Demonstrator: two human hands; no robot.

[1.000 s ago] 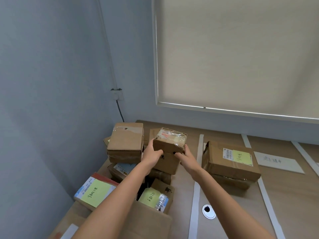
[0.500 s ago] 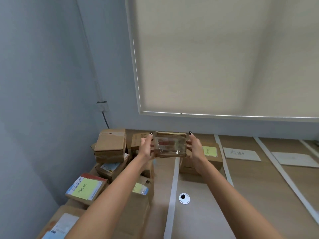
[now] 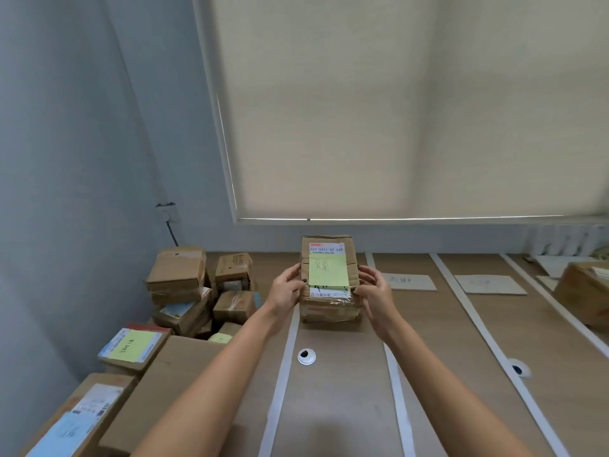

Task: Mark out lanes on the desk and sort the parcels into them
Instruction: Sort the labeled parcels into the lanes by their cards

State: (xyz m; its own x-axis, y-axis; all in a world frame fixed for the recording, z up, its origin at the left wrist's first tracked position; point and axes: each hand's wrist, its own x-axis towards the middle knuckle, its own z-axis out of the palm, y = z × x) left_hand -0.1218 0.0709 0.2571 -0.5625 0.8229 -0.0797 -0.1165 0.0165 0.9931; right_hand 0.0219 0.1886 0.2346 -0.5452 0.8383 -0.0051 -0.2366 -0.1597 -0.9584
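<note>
Both hands, left hand and right hand, grip the labelled parcel; set it squarely between the tape strips; release evenly.

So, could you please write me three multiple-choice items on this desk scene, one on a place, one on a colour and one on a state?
1. Where is the brown cardboard parcel that both hands hold?
A. between two white tape strips
B. in the unsorted pile
C. on the floor

2. What colour is the sticky note on top of it?
A. pink
B. yellow-green
C. blue

3. How do the hands meet the parcel?
A. only the left touches it
B. one on each side
C. neither touches it

Answers: 1 A, the left tape strip and the right tape strip flank it. 2 B, the note is plainly yellow-green. 3 B, the left hand and right hand curl round opposite sides.
</note>
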